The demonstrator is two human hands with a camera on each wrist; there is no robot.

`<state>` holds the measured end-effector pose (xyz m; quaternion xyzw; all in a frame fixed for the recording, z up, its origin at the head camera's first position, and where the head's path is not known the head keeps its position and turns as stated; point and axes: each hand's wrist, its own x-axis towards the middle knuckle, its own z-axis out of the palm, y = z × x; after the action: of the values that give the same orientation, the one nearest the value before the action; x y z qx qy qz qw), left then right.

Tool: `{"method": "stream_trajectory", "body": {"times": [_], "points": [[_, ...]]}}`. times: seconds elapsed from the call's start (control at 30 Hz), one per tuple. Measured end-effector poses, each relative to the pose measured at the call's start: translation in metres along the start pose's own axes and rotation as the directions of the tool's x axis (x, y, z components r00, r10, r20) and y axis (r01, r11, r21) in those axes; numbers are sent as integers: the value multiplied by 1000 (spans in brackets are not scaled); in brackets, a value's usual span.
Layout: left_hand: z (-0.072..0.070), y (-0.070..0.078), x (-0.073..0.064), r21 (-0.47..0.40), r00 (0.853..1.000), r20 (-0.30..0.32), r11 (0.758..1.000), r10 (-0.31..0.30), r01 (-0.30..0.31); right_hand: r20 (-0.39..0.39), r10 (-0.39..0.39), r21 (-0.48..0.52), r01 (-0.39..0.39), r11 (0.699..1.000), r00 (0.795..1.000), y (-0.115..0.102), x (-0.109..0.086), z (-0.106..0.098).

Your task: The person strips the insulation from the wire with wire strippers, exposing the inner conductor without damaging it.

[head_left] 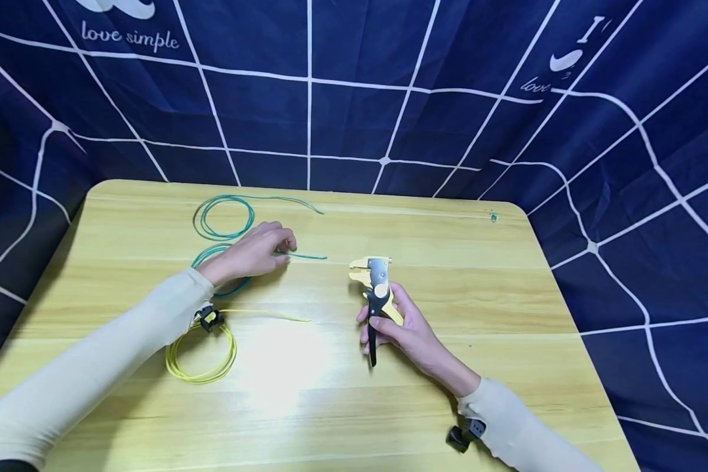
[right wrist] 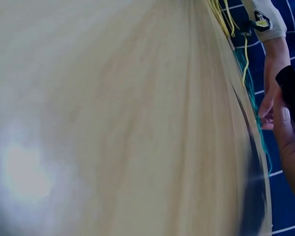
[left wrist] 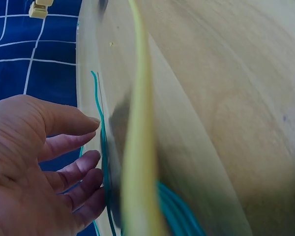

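Presently, in the head view, the left hand [head_left: 249, 254] is reaching over the lower teal wire [head_left: 307, 256], whose free end is extending past its fingertips; the right hand [head_left: 410, 331] is gripping the stripping tool [head_left: 379, 282]. In the left wrist view, loosely bent, ungripping fingers are lying alongside that wire, a yellow wire [left wrist: 140, 137] crossing the foreground. In the right wrist view, the right hand is holding the black handle [right wrist: 291, 93].

On a wooden table [head_left: 307, 423], a green wire coil [head_left: 212, 233], a second green coil [head_left: 208, 252] and a yellow coil [head_left: 233, 351] are lined up at left; green scraps [head_left: 493, 216] are scattered by the far right corner.
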<state>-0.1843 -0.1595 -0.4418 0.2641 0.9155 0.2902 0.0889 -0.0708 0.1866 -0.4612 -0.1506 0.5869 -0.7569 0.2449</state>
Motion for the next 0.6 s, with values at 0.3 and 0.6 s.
{"method": "stream_trajectory", "body": {"times": [0.3, 0.6], "points": [[6, -2, 5, 7, 1000, 8, 1000, -25, 25, -5, 9, -22, -9, 1000, 1000, -1, 0, -2], [12, -4, 9, -9, 1000, -9, 1000, -27, 27, 15, -5, -5, 5, 1000, 1000, 1, 1, -1]]}}
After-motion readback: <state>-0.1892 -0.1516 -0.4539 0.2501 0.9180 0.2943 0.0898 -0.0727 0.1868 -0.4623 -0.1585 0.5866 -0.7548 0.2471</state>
